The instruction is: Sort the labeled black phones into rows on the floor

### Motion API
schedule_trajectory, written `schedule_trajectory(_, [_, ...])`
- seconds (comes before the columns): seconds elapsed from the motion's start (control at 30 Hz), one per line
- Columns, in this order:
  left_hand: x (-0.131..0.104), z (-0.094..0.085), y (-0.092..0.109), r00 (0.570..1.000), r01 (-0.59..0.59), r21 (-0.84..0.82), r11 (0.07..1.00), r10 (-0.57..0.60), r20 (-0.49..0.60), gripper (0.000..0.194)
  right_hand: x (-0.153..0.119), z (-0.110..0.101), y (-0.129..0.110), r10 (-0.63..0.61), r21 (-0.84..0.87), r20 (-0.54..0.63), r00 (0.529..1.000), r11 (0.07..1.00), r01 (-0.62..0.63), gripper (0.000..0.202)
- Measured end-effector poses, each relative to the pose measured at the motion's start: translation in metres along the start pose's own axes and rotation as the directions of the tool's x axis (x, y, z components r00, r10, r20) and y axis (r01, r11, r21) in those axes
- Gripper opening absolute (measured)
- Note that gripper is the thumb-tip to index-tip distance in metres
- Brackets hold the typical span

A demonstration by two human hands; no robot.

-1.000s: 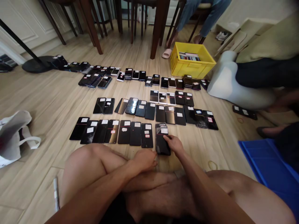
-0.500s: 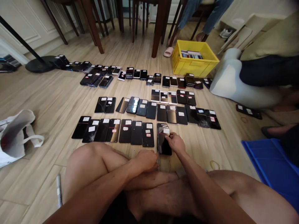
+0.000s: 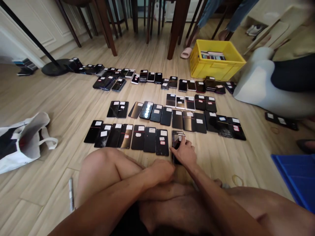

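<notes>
R hand point(image 3: 186, 153) now over phone stack point(image 3: 176, 142), prev. at its R edge, thumb point(image 3: 173, 151) at L edge, label point(image 3: 180, 138) part-hidden

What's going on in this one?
The camera wearer's right hand is on a stack of smartphones, at the right end of the nearest row on the floor. Their left hand is beside it, fingers mostly hidden. More labelled smartphones lie in rows, with a yellow crate beyond.
</notes>
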State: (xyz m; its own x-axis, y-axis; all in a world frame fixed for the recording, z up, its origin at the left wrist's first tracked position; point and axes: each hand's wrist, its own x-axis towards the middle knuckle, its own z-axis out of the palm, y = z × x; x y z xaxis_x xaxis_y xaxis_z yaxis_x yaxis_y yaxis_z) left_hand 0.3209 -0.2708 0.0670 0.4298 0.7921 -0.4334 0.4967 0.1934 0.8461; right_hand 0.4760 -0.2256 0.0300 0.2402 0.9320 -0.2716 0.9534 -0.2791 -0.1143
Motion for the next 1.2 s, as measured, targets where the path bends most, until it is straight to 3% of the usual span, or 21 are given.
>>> schedule_trajectory(0.33, [0.010, 0.014, -0.021, 0.996, -0.014, 0.055, 0.998, 0.009, 0.085, 0.059, 0.005, 0.008, -0.003, -0.007, -0.039, -0.010, 1.000, 0.999, 0.007, 0.085])
schedule_trajectory(0.47, [0.011, 0.013, -0.017, 0.998, -0.026, 0.087, 0.996, 0.021, 0.057, 0.060, 0.004, 0.009, -0.001, -0.010, -0.038, -0.010, 1.000, 0.999, 0.009, 0.085])
schedule_trajectory(0.83, [0.005, 0.001, 0.002, 0.990, -0.027, 0.231, 0.973, -0.006, 0.139, 0.056, 0.009, 0.009, 0.004, 0.008, -0.055, 0.004, 1.000, 0.998, -0.008, 0.083])
schedule_trajectory(0.97, [0.011, 0.004, 0.000, 0.987, -0.072, 0.312, 0.947, 0.022, 0.162, 0.046, 0.011, 0.011, 0.008, 0.046, -0.040, -0.004, 0.999, 0.998, -0.046, 0.087])
schedule_trajectory(1.07, [0.015, 0.009, -0.006, 0.968, -0.129, 0.420, 0.898, 0.022, 0.251, 0.037, 0.012, 0.011, 0.009, 0.044, -0.058, 0.018, 0.999, 0.997, -0.043, 0.087])
schedule_trajectory(1.2, [0.011, 0.005, -0.002, 0.956, -0.181, 0.476, 0.861, 0.039, 0.292, 0.036, 0.013, 0.011, 0.009, 0.037, -0.070, 0.045, 0.998, 0.997, -0.034, 0.089])
